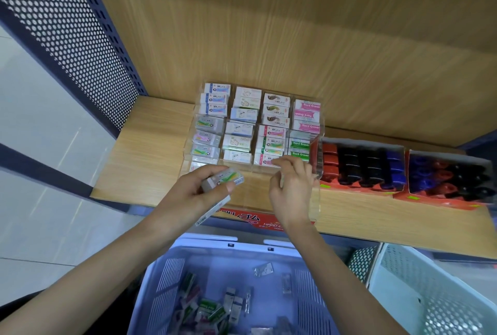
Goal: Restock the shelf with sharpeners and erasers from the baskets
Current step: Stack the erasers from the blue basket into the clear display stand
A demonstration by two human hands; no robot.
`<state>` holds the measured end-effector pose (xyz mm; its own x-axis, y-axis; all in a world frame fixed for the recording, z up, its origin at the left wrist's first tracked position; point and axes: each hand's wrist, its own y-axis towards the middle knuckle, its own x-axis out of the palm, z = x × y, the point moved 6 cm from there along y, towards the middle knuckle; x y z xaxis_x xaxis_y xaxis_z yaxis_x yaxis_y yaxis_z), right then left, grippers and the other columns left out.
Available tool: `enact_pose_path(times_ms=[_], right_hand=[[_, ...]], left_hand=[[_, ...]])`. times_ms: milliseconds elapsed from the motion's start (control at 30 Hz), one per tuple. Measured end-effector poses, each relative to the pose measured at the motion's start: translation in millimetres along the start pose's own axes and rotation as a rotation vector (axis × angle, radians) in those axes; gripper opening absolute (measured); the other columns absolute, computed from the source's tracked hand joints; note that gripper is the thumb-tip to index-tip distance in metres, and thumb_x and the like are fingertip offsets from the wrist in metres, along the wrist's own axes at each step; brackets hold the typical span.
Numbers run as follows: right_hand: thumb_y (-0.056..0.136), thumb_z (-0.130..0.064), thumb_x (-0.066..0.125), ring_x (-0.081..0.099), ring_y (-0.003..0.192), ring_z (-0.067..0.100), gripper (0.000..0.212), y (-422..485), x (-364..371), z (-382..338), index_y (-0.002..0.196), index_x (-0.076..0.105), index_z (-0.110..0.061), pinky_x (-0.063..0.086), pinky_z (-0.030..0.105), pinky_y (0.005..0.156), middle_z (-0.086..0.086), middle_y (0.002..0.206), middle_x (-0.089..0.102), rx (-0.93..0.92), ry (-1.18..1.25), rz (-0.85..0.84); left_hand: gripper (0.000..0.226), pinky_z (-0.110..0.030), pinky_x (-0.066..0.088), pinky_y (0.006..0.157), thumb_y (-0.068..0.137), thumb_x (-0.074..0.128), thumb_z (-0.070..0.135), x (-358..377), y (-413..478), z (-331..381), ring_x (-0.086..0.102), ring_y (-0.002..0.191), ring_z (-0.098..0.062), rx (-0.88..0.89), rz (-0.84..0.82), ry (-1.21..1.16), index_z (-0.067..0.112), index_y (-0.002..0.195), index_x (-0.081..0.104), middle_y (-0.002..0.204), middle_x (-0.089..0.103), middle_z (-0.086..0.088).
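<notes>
The wooden shelf carries the stock at chest height, so both forearms reach up and forward over the blue basket, which sits just below and holds the loose erasers close to hand. A white basket stands beside it on the right. On the shelf, two red display boxes of what look to be sharpeners sit right of a clear divided tray, whose back rows are full and whose front row is partly bare, probably the gap being filled.

The left hand waits near the tray's front corner as a ready supply, thumb and fingers curled round a green-striped eraser with a flat pack under it. The right hand arches over the front row, its fingertips on a pink-striped eraser; whether they pinch it I cannot tell.
</notes>
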<state>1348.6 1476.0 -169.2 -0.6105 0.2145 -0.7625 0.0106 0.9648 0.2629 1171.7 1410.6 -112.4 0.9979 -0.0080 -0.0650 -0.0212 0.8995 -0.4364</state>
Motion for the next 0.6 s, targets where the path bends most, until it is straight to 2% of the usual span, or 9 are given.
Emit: enact_pose_path(times_ms=[33,67,133,200,267,333,467,533,600], right_hand=[[0.084,0.0,0.051,0.049,0.1,0.018,0.028,2.3,-9.3,-5.4,0.101,0.067,-0.014,0.034,0.017,0.085,-0.001,0.106,0.06,0.071,0.162,-0.032],[0.088,-0.003,0.052,0.051,0.102,0.013,0.025,3.7,-15.3,-13.8,0.104,0.066,-0.017,0.035,0.013,0.086,-0.004,0.107,0.06,0.143,0.393,-0.134],[0.09,-0.012,0.055,0.058,0.099,0.007,0.022,1.3,-23.1,-41.2,0.109,0.063,-0.02,0.042,0.014,0.085,-0.007,0.104,0.064,0.194,0.867,-0.438],[0.086,-0.011,0.059,0.061,0.093,0.01,0.028,-6.2,-30.1,-66.6,0.112,0.061,-0.02,0.047,0.021,0.082,-0.004,0.104,0.065,0.123,1.014,-0.667],[0.084,0.001,0.064,0.059,0.085,0.011,0.033,-11.6,-30.4,-75.7,0.11,0.061,-0.02,0.046,0.023,0.077,-0.001,0.101,0.065,0.089,0.973,-0.71],[0.081,0.006,0.066,0.058,0.077,0.006,0.037,-12.9,-29.7,-75.4,0.105,0.061,-0.022,0.045,0.018,0.072,-0.004,0.094,0.062,0.105,0.929,-0.679],[0.08,0.003,0.069,0.058,0.078,0.004,0.033,-8.9,-19.2,-73.6,0.096,0.063,-0.025,0.046,0.016,0.074,-0.003,0.095,0.063,0.101,0.823,-0.618],[0.081,-0.004,0.07,0.059,0.085,0.004,0.028,-0.4,-2.1,-72.8,0.095,0.064,-0.028,0.044,0.015,0.076,-0.005,0.096,0.066,0.132,0.719,-0.56],[0.083,-0.014,0.071,0.058,0.09,0.004,0.021,6.4,21.3,-77.4,0.097,0.064,-0.028,0.04,0.01,0.076,-0.012,0.094,0.065,0.137,0.582,-0.577]], left_hand=[[0.026,-0.011,0.049,0.065,0.085,0.065,0.022,1.1,0.3,0.8,0.065,0.088,-0.011,0.018,-0.01,-0.007,0.025,0.11,0.062,0.103,0.067,0.005],[0.026,-0.013,0.049,0.066,0.083,0.066,0.02,1.7,0.6,1.5,0.065,0.087,-0.011,0.029,-0.011,-0.02,0.023,0.109,0.059,0.104,0.067,0.006],[0.025,-0.014,0.049,0.065,0.082,0.067,0.012,1.9,1.0,2.1,0.064,0.076,-0.007,0.047,-0.006,-0.056,0.017,0.101,0.05,0.097,0.069,0.007],[0.025,-0.015,0.048,0.061,0.083,0.065,0.004,2.1,0.3,3.8,0.061,0.068,-0.004,0.078,-0.013,-0.085,0.013,0.096,0.046,0.086,0.071,0.006],[0.027,-0.015,0.048,0.061,0.081,0.066,0.001,-0.2,-0.3,4.6,0.061,0.068,-0.003,0.102,-0.016,-0.076,0.013,0.097,0.047,0.085,0.07,0.004],[0.031,-0.014,0.049,0.065,0.08,0.068,0.0,-3.5,-0.6,3.4,0.062,0.072,-0.003,0.103,-0.013,-0.047,0.013,0.1,0.049,0.09,0.068,0.002],[0.036,-0.009,0.047,0.065,0.08,0.07,0.002,-17.7,-0.2,-5.4,0.061,0.076,-0.001,0.072,0.088,0.047,0.018,0.107,0.052,0.099,0.062,0.0],[0.037,-0.005,0.044,0.059,0.081,0.069,0.003,-30.2,-0.4,-8.7,0.055,0.075,-0.005,0.045,0.199,0.084,0.019,0.11,0.052,0.095,0.057,0.004],[0.037,-0.005,0.043,0.056,0.082,0.069,0.003,-43.5,-0.1,-13.0,0.051,0.074,-0.003,0.011,0.301,0.059,0.017,0.111,0.051,0.091,0.054,0.006]])
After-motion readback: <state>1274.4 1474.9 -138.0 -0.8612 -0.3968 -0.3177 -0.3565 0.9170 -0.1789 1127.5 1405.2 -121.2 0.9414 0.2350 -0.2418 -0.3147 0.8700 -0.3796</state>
